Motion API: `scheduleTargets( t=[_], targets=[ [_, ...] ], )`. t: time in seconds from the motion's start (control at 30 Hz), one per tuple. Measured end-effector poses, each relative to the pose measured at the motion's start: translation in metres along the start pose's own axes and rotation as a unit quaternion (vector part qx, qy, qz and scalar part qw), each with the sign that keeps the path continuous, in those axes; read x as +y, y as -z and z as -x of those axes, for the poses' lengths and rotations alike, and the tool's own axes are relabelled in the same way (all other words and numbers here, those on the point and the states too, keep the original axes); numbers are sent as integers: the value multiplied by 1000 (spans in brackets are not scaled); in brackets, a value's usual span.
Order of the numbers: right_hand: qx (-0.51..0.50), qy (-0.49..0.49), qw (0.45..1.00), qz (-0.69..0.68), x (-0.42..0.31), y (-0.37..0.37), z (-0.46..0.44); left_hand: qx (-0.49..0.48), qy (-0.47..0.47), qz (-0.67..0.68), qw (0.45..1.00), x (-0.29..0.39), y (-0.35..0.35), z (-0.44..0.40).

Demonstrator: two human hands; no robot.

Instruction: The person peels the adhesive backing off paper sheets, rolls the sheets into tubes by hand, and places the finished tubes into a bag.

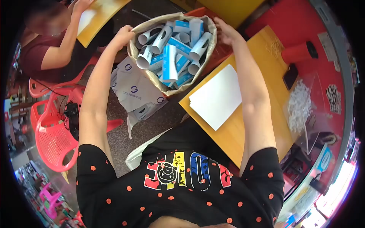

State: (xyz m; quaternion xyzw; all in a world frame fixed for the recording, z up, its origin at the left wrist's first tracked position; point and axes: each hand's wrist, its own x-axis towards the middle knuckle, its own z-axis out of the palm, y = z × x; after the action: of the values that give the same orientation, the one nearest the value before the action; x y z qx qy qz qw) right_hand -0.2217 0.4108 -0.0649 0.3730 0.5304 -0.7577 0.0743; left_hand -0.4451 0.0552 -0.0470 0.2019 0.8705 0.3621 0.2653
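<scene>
A tan sack (135, 57) with its rim turned open is filled with several rolled paper tubes (169, 62) in white and blue. On the sack's left rim my left hand (123, 37) is closed, gripping the edge. My right hand (227, 33) is at the opposite rim, fingers curled against the sack's edge; part of its grip is hidden. Below the sack lies a crumpled white wrapping sheet (138, 89) with purple logos and printed text.
A stack of white paper (218, 97) lies on the wooden table (273, 114) at right, with a phone (290, 77), a red cylinder (298, 53) and a bag of white shreds (300, 106). Red chairs (53, 133) stand at left. Another person (49, 53) sits upper left.
</scene>
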Motion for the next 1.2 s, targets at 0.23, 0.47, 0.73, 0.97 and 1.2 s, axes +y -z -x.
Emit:
scheduleTargets(
  t=[0.23, 0.47, 0.73, 0.97, 1.2],
  targets=[
    [57, 3, 906, 419, 13, -16, -2, -151, 115, 570, 800, -49, -45, 34],
    [-4, -29, 999, 32, 36, 9, -57, -238, 168, 620, 728, -97, -63, 4],
    [50, 100, 987, 116, 25, -8, -54, -245, 106, 520, 811, -66, -37, 18],
    [100, 109, 988, 44, 3, -36, -3, -361, -119, 346, 858, -4, -4, 46],
    [163, 209, 951, 159, 22, -6, -68, 33, 8, 312, 949, -27, -35, 6]
  ],
)
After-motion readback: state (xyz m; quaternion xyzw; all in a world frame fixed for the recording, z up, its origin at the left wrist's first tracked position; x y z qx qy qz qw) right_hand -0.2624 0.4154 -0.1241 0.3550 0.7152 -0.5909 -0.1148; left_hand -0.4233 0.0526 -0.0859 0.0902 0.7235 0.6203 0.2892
